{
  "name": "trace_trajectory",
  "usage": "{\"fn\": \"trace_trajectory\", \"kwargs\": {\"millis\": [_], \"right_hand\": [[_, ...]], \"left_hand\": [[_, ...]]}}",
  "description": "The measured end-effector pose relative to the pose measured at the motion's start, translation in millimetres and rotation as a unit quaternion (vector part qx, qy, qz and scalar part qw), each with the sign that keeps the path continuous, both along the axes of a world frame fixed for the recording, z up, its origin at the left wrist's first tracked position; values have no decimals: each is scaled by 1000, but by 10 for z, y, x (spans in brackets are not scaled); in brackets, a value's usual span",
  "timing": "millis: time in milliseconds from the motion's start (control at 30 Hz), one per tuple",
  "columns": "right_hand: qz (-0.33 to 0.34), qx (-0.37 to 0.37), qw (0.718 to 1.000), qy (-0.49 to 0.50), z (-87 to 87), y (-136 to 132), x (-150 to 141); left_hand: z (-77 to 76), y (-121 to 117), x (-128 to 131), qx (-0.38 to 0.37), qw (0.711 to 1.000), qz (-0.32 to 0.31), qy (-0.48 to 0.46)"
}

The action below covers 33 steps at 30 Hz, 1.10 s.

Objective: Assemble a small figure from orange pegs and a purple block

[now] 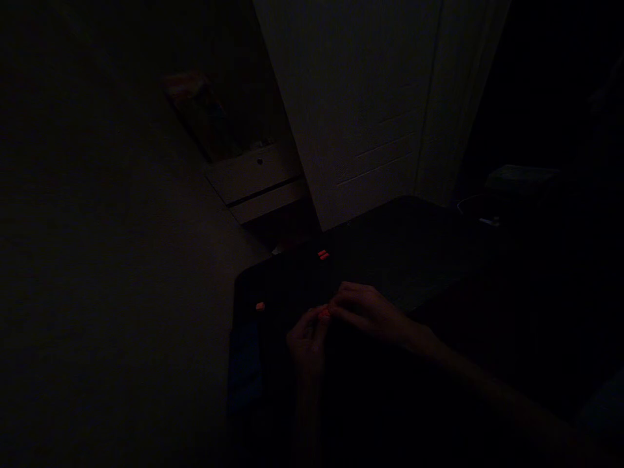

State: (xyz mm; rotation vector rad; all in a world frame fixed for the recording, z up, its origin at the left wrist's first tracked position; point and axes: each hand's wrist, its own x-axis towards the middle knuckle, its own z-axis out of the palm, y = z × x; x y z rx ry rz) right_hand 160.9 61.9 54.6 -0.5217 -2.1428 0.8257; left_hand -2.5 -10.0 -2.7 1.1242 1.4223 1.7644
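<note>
The scene is very dark. My left hand [307, 341] and my right hand [363, 309] meet over a dark table [419, 260], fingertips pinched together on a small orange-red piece [325, 313]. Both hands are closed around it. A pair of small red pieces [322, 255] lies on the table just beyond my hands. Another small orange piece [260, 306] lies to the left, near the table's edge.
A pale door or cabinet panel [370, 110] rises behind the table. A low light-coloured drawer unit [258, 179] stands at the back left. Dim carpet [107, 260] fills the left side. Faint objects [521, 175] lie at the far right.
</note>
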Motion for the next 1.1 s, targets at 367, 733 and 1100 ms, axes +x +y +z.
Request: {"fn": "trace_trajectory", "kwargs": {"millis": [367,733,1100], "right_hand": [[22,-159,987,23,28,-37,-28],[-69,67,995,-31,-71,189,187],[4,-23,990,-138,-372,263,68]], "left_hand": [[7,-22,-6,4,999,-12,-29],[34,-69,-218,-28,997,66,16],[66,-79,-223,-98,992,34,66]]}}
